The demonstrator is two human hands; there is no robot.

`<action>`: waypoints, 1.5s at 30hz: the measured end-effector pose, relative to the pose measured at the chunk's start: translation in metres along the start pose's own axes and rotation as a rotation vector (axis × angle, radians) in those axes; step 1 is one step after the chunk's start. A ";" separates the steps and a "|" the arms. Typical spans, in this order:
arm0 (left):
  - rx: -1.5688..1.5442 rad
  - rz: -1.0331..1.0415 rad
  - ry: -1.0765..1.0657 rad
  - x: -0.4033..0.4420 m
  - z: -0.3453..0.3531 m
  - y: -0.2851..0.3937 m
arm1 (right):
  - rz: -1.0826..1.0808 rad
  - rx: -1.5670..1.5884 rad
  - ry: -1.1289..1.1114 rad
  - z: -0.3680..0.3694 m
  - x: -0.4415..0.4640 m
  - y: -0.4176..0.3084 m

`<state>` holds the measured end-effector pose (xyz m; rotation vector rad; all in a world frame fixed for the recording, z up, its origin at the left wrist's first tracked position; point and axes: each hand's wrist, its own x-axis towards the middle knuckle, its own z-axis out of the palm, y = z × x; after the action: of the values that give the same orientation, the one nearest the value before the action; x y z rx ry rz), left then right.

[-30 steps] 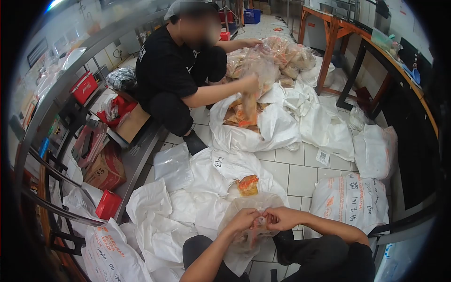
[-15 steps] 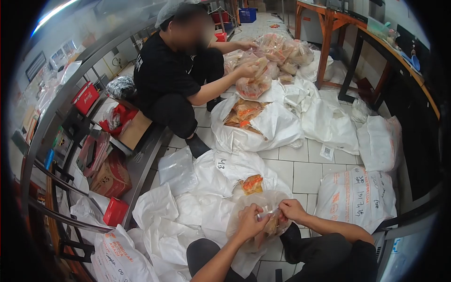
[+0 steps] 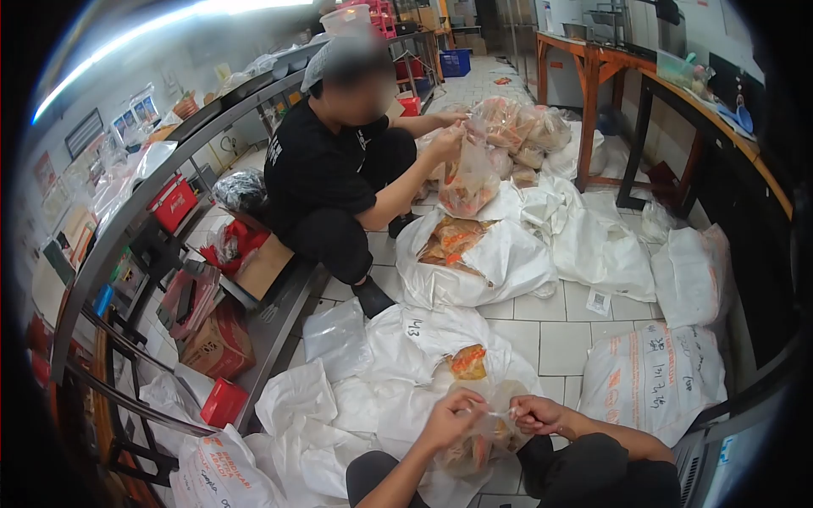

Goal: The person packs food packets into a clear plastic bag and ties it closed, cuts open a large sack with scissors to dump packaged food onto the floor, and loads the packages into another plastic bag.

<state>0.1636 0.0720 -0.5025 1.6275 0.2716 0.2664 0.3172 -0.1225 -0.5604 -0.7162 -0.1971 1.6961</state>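
Between my knees hangs a clear plastic bag (image 3: 474, 449) with orange and brown packets inside. My left hand (image 3: 457, 416) pinches one side of its gathered neck, and my right hand (image 3: 538, 415) pinches the other side, with the plastic stretched between them. Just beyond lies a white sack (image 3: 423, 339) marked 43, an orange packet (image 3: 468, 362) showing at its opening. Farther off, a co-worker (image 3: 326, 178) squats and holds up another filled clear bag (image 3: 470, 182) over an open white sack (image 3: 508, 262) of packets.
Filled clear bags (image 3: 517, 127) are piled behind the co-worker's sack. Printed white sacks (image 3: 652, 381) stand at the right, below a wooden-edged table (image 3: 584, 46). A metal shelf (image 3: 288, 313) with boxes runs along the left. A flat clear bag stack (image 3: 337, 339) lies near the sacks.
My hands have drawn apart, stretching the bag's neck between them. The co-worker has lifted the other clear bag upright by its top. The view has tilted up.
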 end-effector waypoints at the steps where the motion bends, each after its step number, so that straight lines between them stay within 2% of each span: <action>1: 0.136 0.132 -0.070 -0.002 0.008 0.023 | 0.011 0.001 0.010 0.012 -0.004 -0.007; 2: 0.118 0.102 -0.164 -0.003 0.012 0.052 | 0.075 -0.070 -0.090 0.021 -0.010 -0.012; 3: 0.094 0.098 -0.153 -0.005 0.011 0.063 | 0.139 -0.149 -0.192 0.024 -0.015 -0.018; 4: 0.086 -0.018 -0.204 -0.007 0.007 0.070 | 0.168 -0.277 -0.249 0.021 -0.018 -0.021; 5: 0.086 -0.142 -0.259 -0.009 0.001 0.070 | 0.184 -0.268 -0.246 0.014 -0.022 -0.024; 6: -0.076 -0.103 -0.166 -0.013 -0.004 0.039 | 0.189 -0.435 -0.227 0.004 -0.026 -0.026; 7: -0.157 -0.276 -0.125 -0.010 -0.018 0.022 | 0.190 -0.597 -0.209 -0.002 -0.030 -0.027; 8: -0.236 -0.457 -0.087 -0.011 -0.034 0.006 | 0.157 -0.754 -0.092 0.001 -0.035 -0.036; 9: -0.062 -0.506 -0.041 -0.016 -0.045 -0.032 | 0.165 -0.734 -0.089 -0.020 -0.040 -0.020; 10: 0.110 -0.533 0.013 -0.020 -0.050 -0.062 | 0.209 -0.737 0.003 -0.054 -0.042 -0.004; 11: 0.105 -0.528 0.014 -0.012 -0.051 -0.063 | 0.246 -0.743 0.097 -0.078 -0.041 0.005; 13: 0.431 -0.556 -0.022 -0.002 -0.052 -0.059 | 0.237 -0.670 0.117 -0.082 -0.037 0.014; 15: 0.510 -0.596 -0.082 0.002 -0.049 -0.056 | 0.133 -0.850 0.216 -0.081 -0.032 0.015; 16: 0.611 -0.495 -0.123 -0.002 -0.046 -0.062 | 0.116 -0.836 0.217 -0.066 -0.030 0.012; 18: 0.797 -0.344 -0.224 -0.006 -0.042 -0.061 | -0.355 -1.022 0.272 -0.032 -0.033 0.002; 19: 0.803 -0.339 -0.231 -0.001 -0.037 -0.046 | -0.363 -1.018 0.277 -0.025 -0.030 -0.001; 21: 1.117 -0.509 -0.544 0.006 -0.027 -0.016 | -0.575 -1.031 0.184 -0.016 -0.022 -0.003; 22: 1.117 -0.498 -0.529 0.005 -0.023 -0.011 | -0.645 -1.033 0.153 -0.013 -0.017 -0.004; 23: 1.115 -0.500 -0.529 0.006 -0.023 -0.010 | -0.420 -0.883 0.173 -0.011 -0.013 -0.005; 24: 1.063 -0.471 -0.494 0.006 -0.023 -0.009 | -0.197 -0.729 0.191 -0.007 -0.010 -0.008; 25: 1.010 -0.441 -0.460 0.007 -0.023 -0.008 | -0.196 -0.730 0.192 0.008 -0.004 -0.019; 26: 1.009 -0.440 -0.460 0.009 -0.021 0.006 | -0.132 -0.933 0.127 0.030 0.001 -0.038; 27: 1.030 -0.298 -0.476 0.010 -0.018 0.027 | -0.059 -1.131 0.055 0.043 0.002 -0.048; 28: 1.043 -0.166 -0.492 0.006 -0.017 0.037 | -0.045 -1.123 0.046 0.046 -0.001 -0.047; 29: 1.036 -0.180 -0.495 0.000 -0.024 0.027 | -0.095 -1.044 0.103 0.046 -0.005 -0.047; 31: 0.902 -0.349 -0.389 -0.017 -0.043 -0.008 | -0.151 -0.955 0.168 0.027 -0.003 -0.031; 33: 0.886 -0.415 -0.367 -0.031 -0.039 -0.037 | -0.132 -0.421 0.440 -0.030 0.011 0.014; 35: 0.866 -0.472 -0.338 -0.020 -0.039 -0.054 | -0.111 -0.509 0.492 -0.048 0.019 0.016; 37: 0.936 -0.547 -0.411 -0.012 -0.043 -0.062 | -0.097 -0.754 0.495 -0.045 0.024 0.011; 38: 0.942 -0.547 -0.412 -0.012 -0.044 -0.066 | -0.102 -0.751 0.492 -0.038 0.025 0.009; 40: 0.648 -0.507 -0.467 -0.015 -0.045 -0.077 | -0.117 -1.232 0.530 -0.006 0.024 -0.008; 41: 0.655 -0.505 -0.457 -0.014 -0.050 -0.081 | -0.125 -1.237 0.522 -0.006 0.028 -0.006; 43: 0.107 -0.746 -0.599 -0.010 -0.056 -0.089 | -0.346 -1.458 0.341 -0.004 0.034 0.000; 44: 0.106 -0.740 -0.596 -0.010 -0.054 -0.092 | -0.168 -1.610 0.309 -0.002 0.032 -0.002; 45: 0.024 -0.666 -0.554 -0.009 -0.052 -0.091 | -0.171 -1.616 0.309 0.005 0.034 -0.005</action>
<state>0.1364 0.1241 -0.5896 1.4784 0.3698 -0.6857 0.3156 -0.0884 -0.5662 -2.0011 -1.4273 0.9419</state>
